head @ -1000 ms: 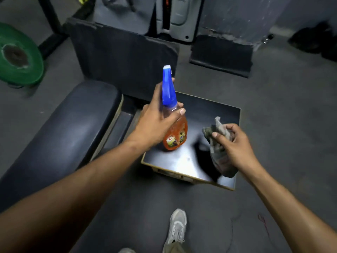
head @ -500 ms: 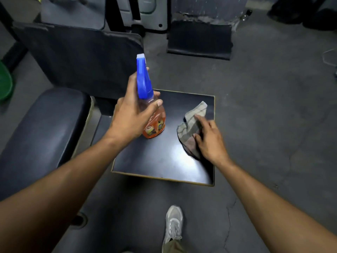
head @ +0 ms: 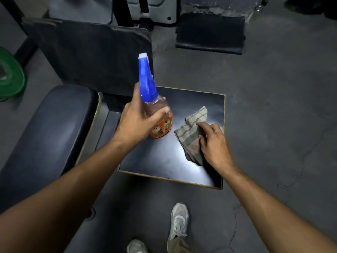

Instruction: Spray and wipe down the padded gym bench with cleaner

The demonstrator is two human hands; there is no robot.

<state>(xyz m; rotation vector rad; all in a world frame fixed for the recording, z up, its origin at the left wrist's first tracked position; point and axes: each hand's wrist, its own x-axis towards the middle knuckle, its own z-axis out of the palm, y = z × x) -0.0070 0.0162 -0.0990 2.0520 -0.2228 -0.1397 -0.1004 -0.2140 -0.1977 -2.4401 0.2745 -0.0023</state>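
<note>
Gripping the spray bottle [head: 155,114] in my left hand [head: 138,121], I hold it upright over the black square seat pad [head: 164,161]. My right hand [head: 213,143] presses the striped cloth [head: 191,132] flat on that pad, fingers bent onto it. The long bench pad [head: 49,128] lies to the left.

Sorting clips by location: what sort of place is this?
Most likely a gym: a padded bench, a green weight plate on the floor, and dark floor mats near grey equipment.
</note>
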